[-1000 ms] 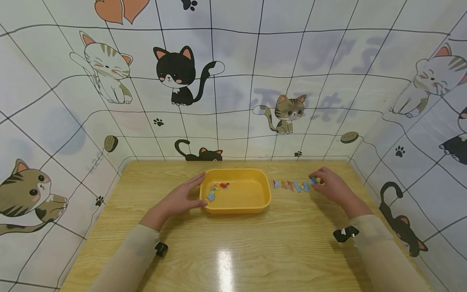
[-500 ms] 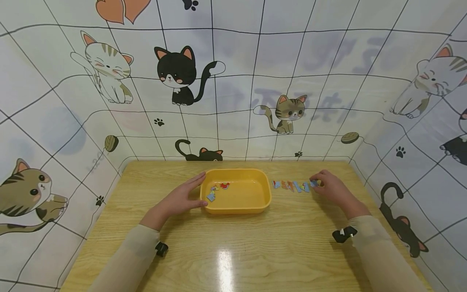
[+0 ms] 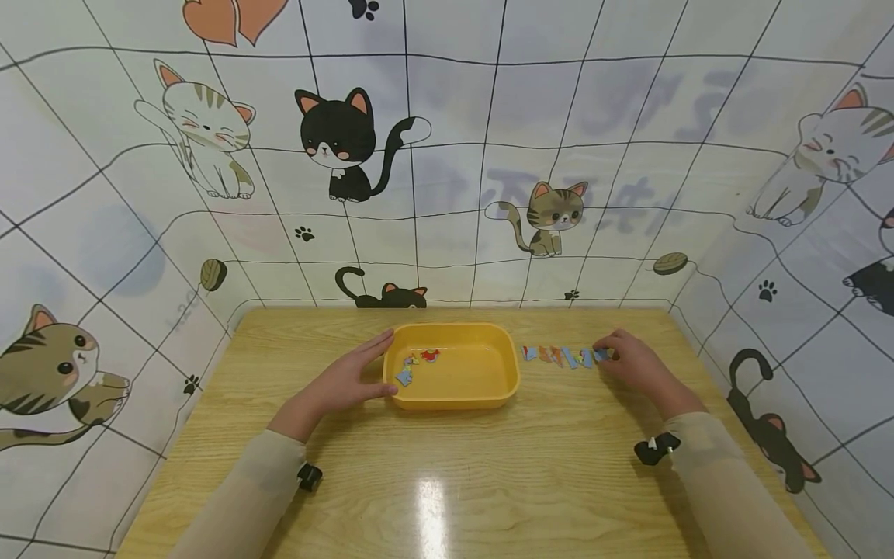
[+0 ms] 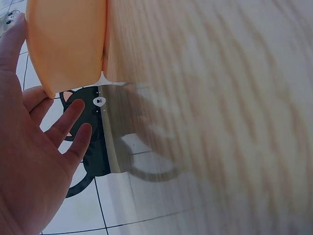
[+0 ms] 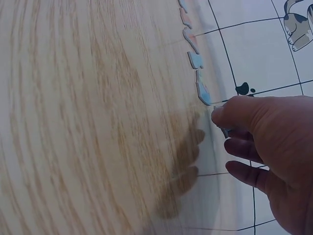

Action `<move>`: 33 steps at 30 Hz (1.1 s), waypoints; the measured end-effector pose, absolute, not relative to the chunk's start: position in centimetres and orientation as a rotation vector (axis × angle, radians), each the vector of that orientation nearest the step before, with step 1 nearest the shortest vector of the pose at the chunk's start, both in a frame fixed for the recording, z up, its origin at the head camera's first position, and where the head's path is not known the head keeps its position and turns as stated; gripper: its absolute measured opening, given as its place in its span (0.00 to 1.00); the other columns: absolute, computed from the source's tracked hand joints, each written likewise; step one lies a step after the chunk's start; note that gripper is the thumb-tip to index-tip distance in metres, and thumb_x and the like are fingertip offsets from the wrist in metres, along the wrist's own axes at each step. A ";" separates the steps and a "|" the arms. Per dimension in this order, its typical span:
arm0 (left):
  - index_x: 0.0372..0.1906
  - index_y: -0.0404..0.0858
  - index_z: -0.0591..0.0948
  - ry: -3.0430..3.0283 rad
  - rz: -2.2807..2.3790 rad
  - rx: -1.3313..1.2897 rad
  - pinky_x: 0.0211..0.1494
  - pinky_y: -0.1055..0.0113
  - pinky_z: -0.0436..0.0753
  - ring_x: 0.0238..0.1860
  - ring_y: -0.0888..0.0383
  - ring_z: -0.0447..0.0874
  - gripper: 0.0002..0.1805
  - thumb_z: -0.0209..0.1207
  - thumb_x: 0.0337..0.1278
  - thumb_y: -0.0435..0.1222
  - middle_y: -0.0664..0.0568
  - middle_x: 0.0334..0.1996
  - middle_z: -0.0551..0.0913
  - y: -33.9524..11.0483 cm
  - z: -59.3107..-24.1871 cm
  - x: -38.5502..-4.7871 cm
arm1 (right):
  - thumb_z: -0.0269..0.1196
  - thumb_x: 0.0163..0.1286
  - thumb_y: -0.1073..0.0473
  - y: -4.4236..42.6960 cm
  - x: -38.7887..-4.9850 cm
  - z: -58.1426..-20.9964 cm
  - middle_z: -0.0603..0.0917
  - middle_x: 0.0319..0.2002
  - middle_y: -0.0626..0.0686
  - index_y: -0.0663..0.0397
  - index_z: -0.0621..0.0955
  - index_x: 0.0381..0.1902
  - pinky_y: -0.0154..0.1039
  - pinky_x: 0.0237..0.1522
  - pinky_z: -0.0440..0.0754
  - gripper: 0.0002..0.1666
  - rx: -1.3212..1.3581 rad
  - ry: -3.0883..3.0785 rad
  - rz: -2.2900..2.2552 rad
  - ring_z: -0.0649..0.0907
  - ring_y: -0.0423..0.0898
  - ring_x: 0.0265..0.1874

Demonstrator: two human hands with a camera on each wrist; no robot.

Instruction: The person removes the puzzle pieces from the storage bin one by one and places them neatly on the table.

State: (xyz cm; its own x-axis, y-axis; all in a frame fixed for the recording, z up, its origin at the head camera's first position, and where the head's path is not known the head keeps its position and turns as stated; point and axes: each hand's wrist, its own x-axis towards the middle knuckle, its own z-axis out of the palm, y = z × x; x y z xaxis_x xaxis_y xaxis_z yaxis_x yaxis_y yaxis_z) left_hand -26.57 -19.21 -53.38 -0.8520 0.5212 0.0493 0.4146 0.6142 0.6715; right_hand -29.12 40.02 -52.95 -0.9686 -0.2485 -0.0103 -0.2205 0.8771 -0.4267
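Note:
My left hand (image 3: pixel 345 380) holds the left end of a yellow tray (image 3: pixel 454 404), its thumb at the near side and its fingers toward the far corner. Inside the tray lie a blue puzzle piece (image 3: pixel 403 378), a red piece (image 3: pixel 430 355) and a small yellowish bit beside the blue one. My right hand (image 3: pixel 635 363) pinches a blue puzzle piece (image 3: pixel 600 355), partly hidden by the fingers, at the right end of a row of flat pieces. In the right wrist view, its thumb and fingers hold the piece (image 5: pixel 225 133) beside the row's last piece (image 5: pixel 203 94).
The row, with an orange piece (image 3: pixel 556 355) among blue ones, runs right from the tray along the wooden table (image 3: pixel 335 481). Cat-patterned sheeting (image 3: pixel 447 178) rises behind the table and at both sides. Small black devices are strapped on both wrists.
My right hand has moved slightly right and lowered the blue piece next to the row's end. The left hand and the tray have stayed put.

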 end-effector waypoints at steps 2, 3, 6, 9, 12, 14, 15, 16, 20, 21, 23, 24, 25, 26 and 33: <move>0.90 0.44 0.59 2.685 1.058 0.784 0.87 0.37 0.58 0.89 0.46 0.50 0.56 0.76 0.67 0.56 0.55 0.91 0.52 -19.2 -53.4 -26.6 | 0.69 0.75 0.68 40.1 -29.2 -53.1 0.81 0.50 0.64 0.68 0.86 0.58 0.53 0.41 0.81 0.16 -0.379 2.979 -0.662 0.82 0.56 0.42; 0.90 0.44 0.59 2.685 1.059 0.783 0.87 0.37 0.58 0.89 0.46 0.50 0.56 0.76 0.67 0.56 0.55 0.91 0.52 -19.2 -53.4 -26.6 | 0.69 0.75 0.69 40.1 -29.3 -53.1 0.81 0.51 0.64 0.68 0.87 0.58 0.54 0.42 0.82 0.16 -0.385 2.977 -0.660 0.82 0.56 0.42; 0.90 0.44 0.59 2.688 1.057 0.782 0.86 0.37 0.58 0.89 0.46 0.50 0.56 0.76 0.67 0.56 0.56 0.91 0.52 -19.2 -53.4 -26.6 | 0.70 0.75 0.69 40.1 -29.3 -53.2 0.82 0.51 0.65 0.68 0.87 0.57 0.56 0.44 0.84 0.15 -0.410 2.970 -0.652 0.83 0.57 0.43; 0.90 0.44 0.60 2.691 1.059 0.782 0.86 0.36 0.58 0.89 0.46 0.51 0.56 0.76 0.67 0.56 0.56 0.91 0.52 -19.2 -53.5 -26.6 | 0.70 0.75 0.69 40.1 -29.4 -53.3 0.82 0.51 0.65 0.69 0.88 0.57 0.57 0.44 0.85 0.15 -0.430 2.965 -0.649 0.83 0.57 0.43; 0.90 0.45 0.60 2.692 1.061 0.781 0.86 0.37 0.58 0.89 0.46 0.51 0.56 0.76 0.66 0.55 0.57 0.91 0.52 -19.2 -53.6 -26.6 | 0.70 0.75 0.69 40.1 -29.4 -53.4 0.83 0.51 0.64 0.69 0.88 0.57 0.57 0.44 0.85 0.15 -0.428 2.968 -0.649 0.83 0.56 0.42; 0.90 0.45 0.60 2.691 1.059 0.782 0.86 0.37 0.58 0.89 0.46 0.51 0.56 0.76 0.67 0.56 0.57 0.91 0.52 -19.2 -53.6 -26.6 | 0.70 0.75 0.70 40.2 -29.4 -53.5 0.83 0.51 0.64 0.69 0.88 0.57 0.56 0.44 0.85 0.14 -0.424 2.972 -0.648 0.83 0.56 0.42; 0.90 0.45 0.60 2.690 1.058 0.782 0.86 0.37 0.58 0.89 0.46 0.51 0.56 0.76 0.67 0.56 0.57 0.91 0.52 -19.2 -53.6 -26.6 | 0.70 0.75 0.70 40.2 -29.4 -53.5 0.83 0.50 0.64 0.69 0.88 0.56 0.56 0.44 0.85 0.14 -0.420 2.974 -0.649 0.83 0.56 0.42; 0.90 0.45 0.60 2.689 1.058 0.782 0.86 0.37 0.58 0.89 0.46 0.51 0.56 0.76 0.67 0.56 0.57 0.91 0.52 -19.2 -53.5 -26.6 | 0.70 0.75 0.70 40.2 -29.4 -53.5 0.83 0.50 0.64 0.69 0.88 0.56 0.56 0.44 0.84 0.14 -0.419 2.976 -0.650 0.83 0.56 0.42; 0.90 0.44 0.60 2.684 1.059 0.780 0.87 0.37 0.58 0.89 0.46 0.51 0.56 0.76 0.66 0.56 0.56 0.91 0.52 -19.2 -53.3 -26.5 | 0.70 0.74 0.70 40.2 -29.5 -53.5 0.83 0.50 0.65 0.69 0.88 0.55 0.58 0.44 0.84 0.14 -0.431 2.981 -0.651 0.83 0.57 0.42; 0.90 0.44 0.60 2.683 1.061 0.779 0.87 0.37 0.57 0.89 0.46 0.51 0.56 0.76 0.66 0.57 0.56 0.91 0.52 -19.2 -53.3 -26.5 | 0.70 0.74 0.70 40.1 -29.4 -53.5 0.83 0.50 0.65 0.69 0.88 0.55 0.58 0.45 0.85 0.14 -0.431 2.981 -0.653 0.83 0.57 0.42; 0.90 0.44 0.60 2.680 1.065 0.776 0.87 0.38 0.57 0.89 0.46 0.51 0.57 0.76 0.66 0.57 0.55 0.91 0.52 -19.2 -53.2 -26.5 | 0.70 0.74 0.70 40.1 -29.4 -53.5 0.83 0.50 0.65 0.69 0.88 0.55 0.58 0.45 0.84 0.14 -0.437 2.979 -0.651 0.83 0.57 0.42; 0.90 0.44 0.60 2.678 1.067 0.773 0.87 0.38 0.57 0.89 0.46 0.50 0.57 0.76 0.66 0.57 0.55 0.91 0.52 -19.2 -53.2 -26.5 | 0.70 0.74 0.70 40.0 -29.4 -53.4 0.83 0.50 0.66 0.69 0.88 0.56 0.58 0.45 0.85 0.14 -0.436 2.977 -0.652 0.83 0.57 0.42; 0.90 0.44 0.60 2.678 1.068 0.772 0.87 0.38 0.57 0.89 0.46 0.50 0.57 0.76 0.66 0.58 0.56 0.91 0.52 -19.2 -53.2 -26.5 | 0.70 0.74 0.70 40.0 -29.4 -53.4 0.83 0.51 0.66 0.70 0.88 0.56 0.58 0.45 0.84 0.14 -0.434 2.976 -0.652 0.83 0.57 0.42; 0.90 0.45 0.60 2.678 1.066 0.769 0.87 0.38 0.57 0.89 0.46 0.50 0.57 0.76 0.65 0.58 0.56 0.91 0.52 -19.2 -53.2 -26.5 | 0.70 0.74 0.70 40.0 -29.4 -53.4 0.83 0.51 0.66 0.70 0.88 0.56 0.58 0.45 0.84 0.14 -0.432 2.975 -0.654 0.83 0.57 0.42; 0.91 0.47 0.60 2.680 1.064 0.760 0.87 0.37 0.58 0.89 0.47 0.50 0.57 0.76 0.65 0.58 0.58 0.91 0.52 -19.2 -53.4 -26.6 | 0.70 0.75 0.70 39.8 -29.2 -53.2 0.82 0.52 0.67 0.70 0.88 0.57 0.58 0.45 0.85 0.15 -0.402 2.956 -0.697 0.84 0.58 0.44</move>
